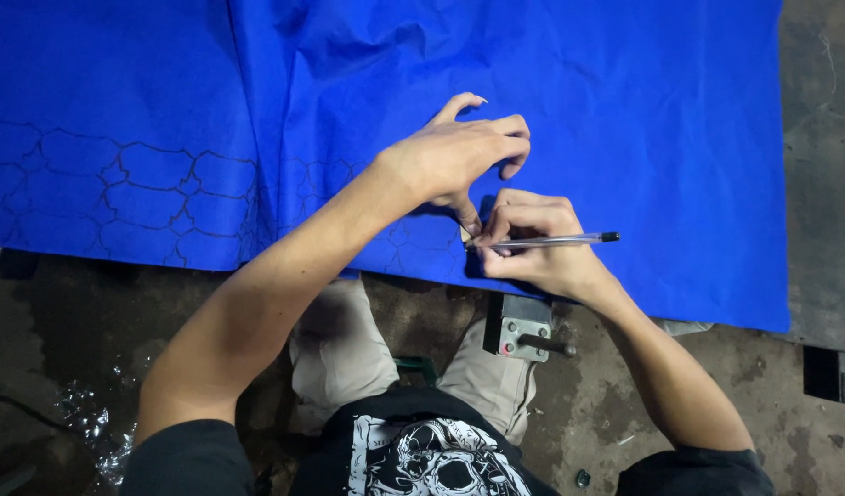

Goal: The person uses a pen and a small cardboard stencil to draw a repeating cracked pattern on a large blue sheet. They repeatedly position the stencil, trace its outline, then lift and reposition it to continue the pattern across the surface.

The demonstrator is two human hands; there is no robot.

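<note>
A large blue sheet of fabric (578,110) lies spread on a table, with dark outlined shapes drawn along its near edge at the left. My left hand (459,152) presses flat on the fabric with fingers bent and thumb pointing down. Just below it, my right hand (533,246) grips a clear ballpoint pen (555,241) with a dark cap end pointing right. The pen's tip touches the fabric next to my left thumb, near the sheet's front edge.
A small grey metal block with a dark rod (523,329) sticks out under the table's front edge. The grey table surface (822,165) shows bare at the right. Crumpled clear plastic (91,427) lies on the dark floor at the left.
</note>
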